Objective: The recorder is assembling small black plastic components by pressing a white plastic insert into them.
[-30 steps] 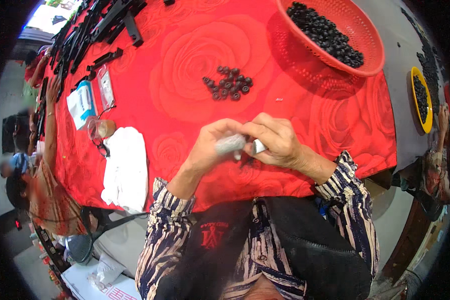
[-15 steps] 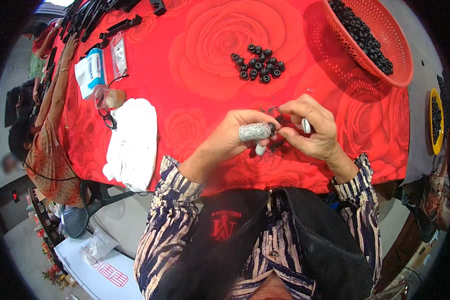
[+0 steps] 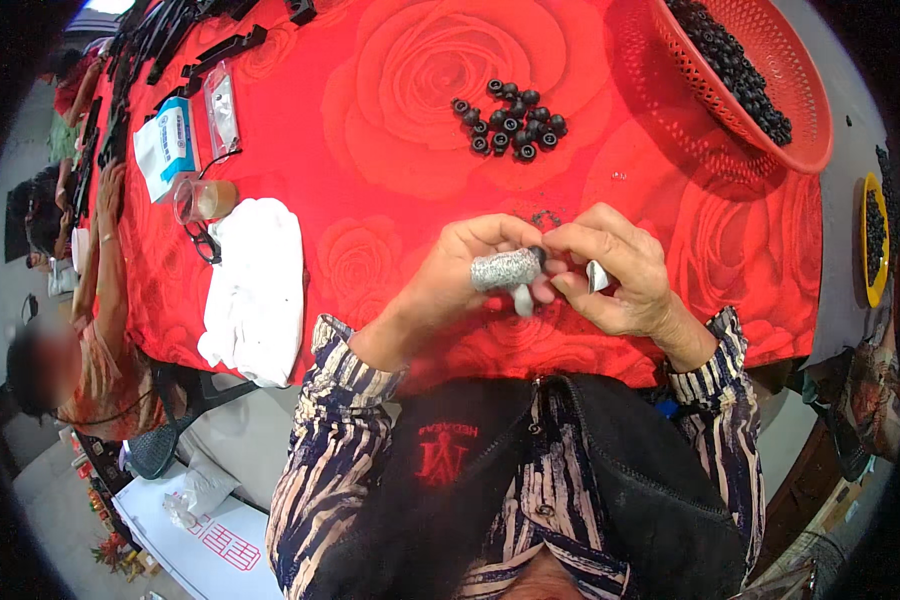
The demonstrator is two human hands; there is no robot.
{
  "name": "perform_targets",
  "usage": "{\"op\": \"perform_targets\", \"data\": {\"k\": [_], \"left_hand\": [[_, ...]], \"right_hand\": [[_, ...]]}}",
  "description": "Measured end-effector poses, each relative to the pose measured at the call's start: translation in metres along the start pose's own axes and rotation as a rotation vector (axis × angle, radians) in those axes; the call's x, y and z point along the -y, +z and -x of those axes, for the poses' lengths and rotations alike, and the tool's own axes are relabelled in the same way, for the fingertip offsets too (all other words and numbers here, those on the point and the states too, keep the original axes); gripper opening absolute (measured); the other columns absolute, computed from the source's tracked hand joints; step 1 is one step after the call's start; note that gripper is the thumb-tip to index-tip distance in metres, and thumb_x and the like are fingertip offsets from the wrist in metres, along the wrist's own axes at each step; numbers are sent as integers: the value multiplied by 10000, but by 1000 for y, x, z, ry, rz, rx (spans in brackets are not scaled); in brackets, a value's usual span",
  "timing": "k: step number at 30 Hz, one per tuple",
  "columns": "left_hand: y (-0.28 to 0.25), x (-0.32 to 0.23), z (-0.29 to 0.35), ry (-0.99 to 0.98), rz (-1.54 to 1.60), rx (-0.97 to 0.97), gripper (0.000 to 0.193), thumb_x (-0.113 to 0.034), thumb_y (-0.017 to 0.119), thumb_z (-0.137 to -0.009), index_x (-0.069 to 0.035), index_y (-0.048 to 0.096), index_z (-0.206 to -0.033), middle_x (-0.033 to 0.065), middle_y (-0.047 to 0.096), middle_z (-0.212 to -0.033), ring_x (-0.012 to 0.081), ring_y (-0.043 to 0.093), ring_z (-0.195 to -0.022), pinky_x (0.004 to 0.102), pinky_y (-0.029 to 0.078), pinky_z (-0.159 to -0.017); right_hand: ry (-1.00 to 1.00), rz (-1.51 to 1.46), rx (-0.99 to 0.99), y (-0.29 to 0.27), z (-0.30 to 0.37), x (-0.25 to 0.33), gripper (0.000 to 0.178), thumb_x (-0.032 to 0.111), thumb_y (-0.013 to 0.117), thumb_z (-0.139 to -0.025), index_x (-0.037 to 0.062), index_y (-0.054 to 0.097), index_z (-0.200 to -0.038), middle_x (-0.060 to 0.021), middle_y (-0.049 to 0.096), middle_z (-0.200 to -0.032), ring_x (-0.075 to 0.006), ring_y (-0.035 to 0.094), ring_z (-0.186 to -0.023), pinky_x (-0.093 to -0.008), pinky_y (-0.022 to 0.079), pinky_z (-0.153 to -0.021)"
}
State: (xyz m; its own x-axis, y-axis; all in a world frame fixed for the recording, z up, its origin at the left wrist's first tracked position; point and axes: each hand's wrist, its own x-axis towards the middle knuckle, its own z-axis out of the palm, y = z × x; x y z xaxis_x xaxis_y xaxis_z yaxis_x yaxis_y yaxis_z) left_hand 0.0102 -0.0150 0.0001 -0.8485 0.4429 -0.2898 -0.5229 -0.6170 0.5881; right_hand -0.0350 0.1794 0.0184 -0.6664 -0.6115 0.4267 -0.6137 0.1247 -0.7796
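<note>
My left hand (image 3: 455, 265) pinches a small round black knob (image 3: 539, 257) above the red tablecloth. A grey speckled wrap (image 3: 504, 269) covers its index finger, and a whitish covering (image 3: 523, 300) shows on another finger. Close against the knob, the fingertips of my right hand (image 3: 620, 270) are drawn together. A small white piece with a dark edge (image 3: 597, 277) sticks out between its curled fingers; its kind I cannot make out. Dark shavings (image 3: 545, 217) lie on the cloth beyond my hands. Farther off sits a loose cluster of similar black knobs (image 3: 510, 122).
A red basket (image 3: 815, 150) of black pieces stands at the far right, near a yellow tray (image 3: 873, 285). At left lie a white cloth (image 3: 255, 290), a cup (image 3: 210, 200), a tissue pack (image 3: 165, 148) and black parts (image 3: 232, 45). Another person (image 3: 110, 350) works there.
My right hand has shifted slightly left and down, its white piece now tilted differently. The left hand still holds the knob. The person at left has leaned back and drawn their arms nearer.
</note>
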Motion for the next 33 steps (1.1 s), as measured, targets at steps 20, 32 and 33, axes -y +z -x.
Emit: {"op": "perform_targets", "data": {"k": [20,32,33], "left_hand": [[-1,5,1,-123,-25,-77,136,-116,675,-786,-30,628,-880,62,631,-725,115,577,-543,222,447,-466],[-1,-3,3,-210,-20,3,139,-112,622,-847,9,614,-913,102,642,-779,106,594,-580,204,468,-486],[-1,-3,2,-217,-7,14,140,-111,623,-846,6,609,-919,98,640,-774,104,593,-580,204,470,-488]], "right_hand": [[73,-177,79,3,-2,-1,351,-57,680,-670,5,644,-1013,-108,588,-824,-172,573,-647,-270,439,-529],[-104,-34,14,3,0,4,292,-18,720,-670,-20,650,-954,-105,599,-722,-215,601,-577,-293,463,-490],[-122,-20,-13,4,0,4,296,-17,723,-664,-21,649,-951,-99,592,-701,-213,594,-562,-295,459,-483]]}}
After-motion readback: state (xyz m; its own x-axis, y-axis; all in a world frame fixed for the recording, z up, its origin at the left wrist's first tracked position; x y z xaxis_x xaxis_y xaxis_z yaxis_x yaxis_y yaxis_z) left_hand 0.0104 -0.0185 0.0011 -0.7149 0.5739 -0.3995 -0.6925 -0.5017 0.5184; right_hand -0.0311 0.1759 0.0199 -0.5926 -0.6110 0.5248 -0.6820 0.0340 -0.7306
